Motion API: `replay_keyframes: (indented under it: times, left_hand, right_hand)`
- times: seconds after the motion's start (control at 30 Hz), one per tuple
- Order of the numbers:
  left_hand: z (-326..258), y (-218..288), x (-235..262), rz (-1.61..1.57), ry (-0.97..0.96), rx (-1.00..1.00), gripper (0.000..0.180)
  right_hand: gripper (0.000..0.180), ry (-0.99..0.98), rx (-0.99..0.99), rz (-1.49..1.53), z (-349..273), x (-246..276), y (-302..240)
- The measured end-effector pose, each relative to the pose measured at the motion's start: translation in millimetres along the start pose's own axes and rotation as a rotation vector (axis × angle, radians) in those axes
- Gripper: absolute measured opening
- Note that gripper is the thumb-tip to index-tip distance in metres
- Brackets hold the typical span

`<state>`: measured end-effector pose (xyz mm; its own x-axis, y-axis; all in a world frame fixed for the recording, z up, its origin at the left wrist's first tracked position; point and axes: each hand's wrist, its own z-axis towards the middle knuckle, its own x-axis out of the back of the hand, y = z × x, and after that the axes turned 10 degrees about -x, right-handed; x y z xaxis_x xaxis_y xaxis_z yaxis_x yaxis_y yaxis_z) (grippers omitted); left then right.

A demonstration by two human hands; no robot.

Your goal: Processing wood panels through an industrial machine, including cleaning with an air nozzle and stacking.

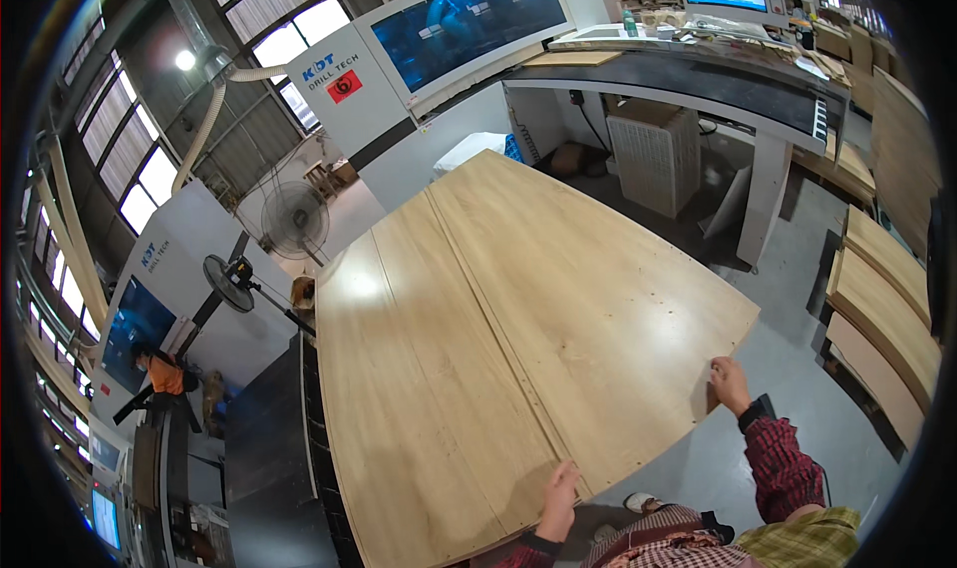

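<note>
Pale wood-grain panels (598, 299) lie flat before me, with a long dark seam running between the right one and the left panel (409, 398). My right hand (730, 385) is closed around the right panel's edge, near its right corner. My left hand (559, 500) grips the near edge beside the end of the seam, its fingers together. The undersides of both hands' grips are hidden. Small holes or specks dot the right panel.
A white drilling machine (349, 119) with a dark bed (688, 74) stands beyond. Stacked boards (882, 289) lie at right. A pedestal fan (229, 281), a dark roller table (267, 428) and a person in orange (166, 374) are at left. A white crate (653, 159) sits under the bed.
</note>
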<state>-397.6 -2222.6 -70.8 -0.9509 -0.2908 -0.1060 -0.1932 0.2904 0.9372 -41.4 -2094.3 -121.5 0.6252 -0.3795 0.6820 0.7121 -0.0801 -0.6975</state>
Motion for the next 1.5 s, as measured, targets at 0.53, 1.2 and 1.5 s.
replay_keyframes:
  times: [0.53,1.2,1.5]
  left_hand:
    - [-66,-79,-1,-0.306,-0.319,0.402,0.029]
    - [-110,-70,-168,-0.116,-0.131,0.358,0.019]
    - [-51,-42,-205,-0.161,-0.065,0.205,0.026]
  right_hand:
    - [0.037,-0.321,-0.816,1.33,-110,47,18]
    - [0.034,-0.45,-0.888,1.195,-43,132,117]
    - [0.033,-0.592,-0.862,1.002,42,110,117]
